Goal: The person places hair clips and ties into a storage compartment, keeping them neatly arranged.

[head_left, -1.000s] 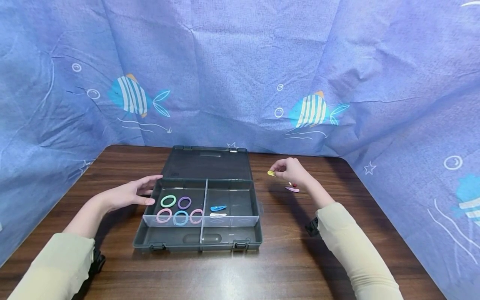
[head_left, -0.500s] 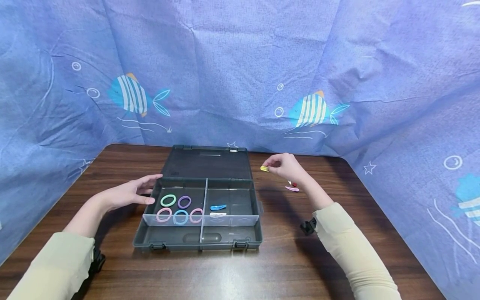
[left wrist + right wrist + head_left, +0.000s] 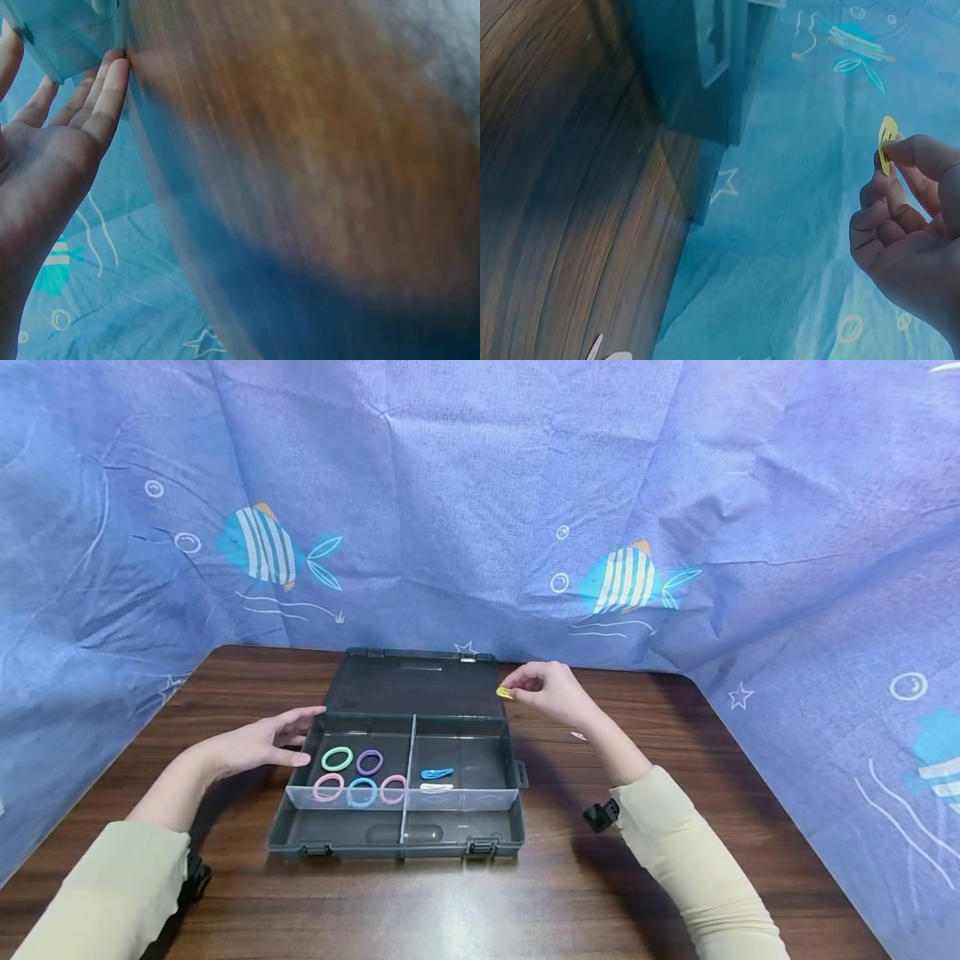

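As my right grip (image 3: 555,690) carries its pinched yellow clip (image 3: 503,692) nearer, still outside the box (image 3: 367,853), my left grip (image 3: 251,751) stays spread

Brown wood-grain table (image 3: 465,910), far corners rounded. Open grey box (image 3: 333,833) left of centre, lid (image 3: 420,689) laid back toward far edge. Pink clip (image 3: 579,736), partly hidden, toward far right corner.
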The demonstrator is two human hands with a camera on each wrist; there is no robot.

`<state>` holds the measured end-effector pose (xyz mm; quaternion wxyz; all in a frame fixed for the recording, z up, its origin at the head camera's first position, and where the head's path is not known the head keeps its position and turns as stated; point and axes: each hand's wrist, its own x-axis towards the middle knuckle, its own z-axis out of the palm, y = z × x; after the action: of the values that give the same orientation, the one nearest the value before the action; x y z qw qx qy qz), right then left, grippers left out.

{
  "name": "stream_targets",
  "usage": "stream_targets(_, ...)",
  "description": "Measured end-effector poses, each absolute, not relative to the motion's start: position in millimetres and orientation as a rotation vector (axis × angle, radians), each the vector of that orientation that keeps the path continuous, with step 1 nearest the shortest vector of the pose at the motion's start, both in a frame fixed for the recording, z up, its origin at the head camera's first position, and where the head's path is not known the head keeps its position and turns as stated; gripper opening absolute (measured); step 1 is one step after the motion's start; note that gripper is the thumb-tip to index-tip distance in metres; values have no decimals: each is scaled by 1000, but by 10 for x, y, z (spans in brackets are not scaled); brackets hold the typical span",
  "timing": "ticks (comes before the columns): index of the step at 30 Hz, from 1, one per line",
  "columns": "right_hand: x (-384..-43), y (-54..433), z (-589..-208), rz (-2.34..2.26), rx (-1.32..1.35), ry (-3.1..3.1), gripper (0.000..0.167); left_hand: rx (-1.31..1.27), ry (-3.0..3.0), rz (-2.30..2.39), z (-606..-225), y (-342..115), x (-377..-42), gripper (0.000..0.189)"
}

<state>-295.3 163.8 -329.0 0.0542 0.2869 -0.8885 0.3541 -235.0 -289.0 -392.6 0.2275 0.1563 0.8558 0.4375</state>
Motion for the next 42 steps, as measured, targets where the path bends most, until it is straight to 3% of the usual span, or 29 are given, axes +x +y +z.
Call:
stream_targets(20, -2908, 1190, -3401, 1149, 1091, -2683, 13, 439, 2337, 1222, -3904, -2870, -2340, 83)
stream_targets(42, -2958, 778, -3862, 976, 1382, -2780, 9, 443, 2326, 1226, -3923, -2870, -2342, 83)
